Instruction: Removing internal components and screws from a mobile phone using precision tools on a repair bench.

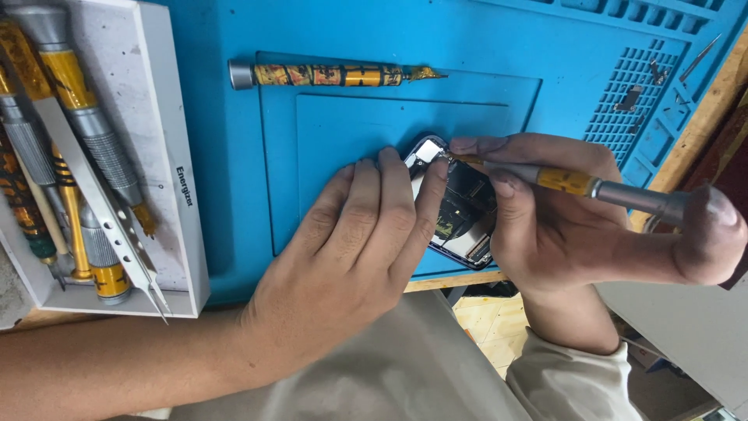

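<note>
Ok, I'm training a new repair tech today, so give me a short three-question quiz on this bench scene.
1. True or false: the right hand holds a screwdriver with its tip at the opened phone.
2. What does the left hand rest on?
A. the white tray
B. the phone
C. the spare screwdriver
3. Fill in: the spare screwdriver lies on the ____ mat, above the hands.

Key: 1 true; 2 B; 3 blue.
</note>
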